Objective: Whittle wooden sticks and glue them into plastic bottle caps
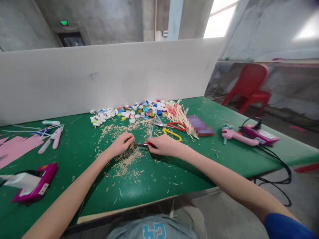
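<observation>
My right hand (160,145) is closed round the red handles of a pair of scissors (141,144), whose dark blades point left. Those blades reach to my left hand (122,143), which is pinched at their tips on something too small to make out. Pale wood shavings (128,165) lie below and around my left hand on the green table (154,186). Beyond my right hand rest yellow-handled scissors (172,134) and red-handled scissors (176,126), close to a pile of thin wooden sticks (178,113).
Bottle caps (132,116) lie along the white partition (112,76). Pink paper (20,149), light-handled tools (53,137) and a magenta power box (37,186) sit left. A pink glue gun (239,136) and another magenta box (261,134) with cables stand right.
</observation>
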Action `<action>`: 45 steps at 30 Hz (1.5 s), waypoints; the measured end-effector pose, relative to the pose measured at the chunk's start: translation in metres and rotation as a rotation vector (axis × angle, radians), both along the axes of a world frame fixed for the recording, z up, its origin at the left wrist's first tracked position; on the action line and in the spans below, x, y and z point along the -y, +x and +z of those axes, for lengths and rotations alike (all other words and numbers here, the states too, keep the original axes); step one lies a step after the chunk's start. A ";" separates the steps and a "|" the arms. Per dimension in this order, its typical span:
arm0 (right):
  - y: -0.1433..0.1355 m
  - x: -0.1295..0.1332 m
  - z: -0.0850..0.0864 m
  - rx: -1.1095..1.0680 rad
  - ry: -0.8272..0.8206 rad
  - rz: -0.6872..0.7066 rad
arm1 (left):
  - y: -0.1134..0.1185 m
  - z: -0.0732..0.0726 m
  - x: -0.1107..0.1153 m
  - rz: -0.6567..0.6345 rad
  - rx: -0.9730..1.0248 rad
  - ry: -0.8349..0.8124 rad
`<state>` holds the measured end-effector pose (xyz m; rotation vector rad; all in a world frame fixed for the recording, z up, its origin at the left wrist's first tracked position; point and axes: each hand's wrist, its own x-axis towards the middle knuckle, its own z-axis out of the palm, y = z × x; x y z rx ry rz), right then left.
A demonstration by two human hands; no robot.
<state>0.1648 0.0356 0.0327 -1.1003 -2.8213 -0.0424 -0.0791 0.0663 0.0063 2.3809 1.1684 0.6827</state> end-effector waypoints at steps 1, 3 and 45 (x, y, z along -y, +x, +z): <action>-0.001 0.001 -0.001 0.012 0.019 0.001 | -0.001 0.000 0.001 0.004 0.000 0.000; -0.005 0.002 -0.003 0.037 0.059 0.004 | -0.002 0.000 0.001 0.008 0.000 0.004; -0.015 0.005 -0.020 0.176 0.281 0.144 | -0.002 -0.013 -0.001 -0.012 0.066 0.125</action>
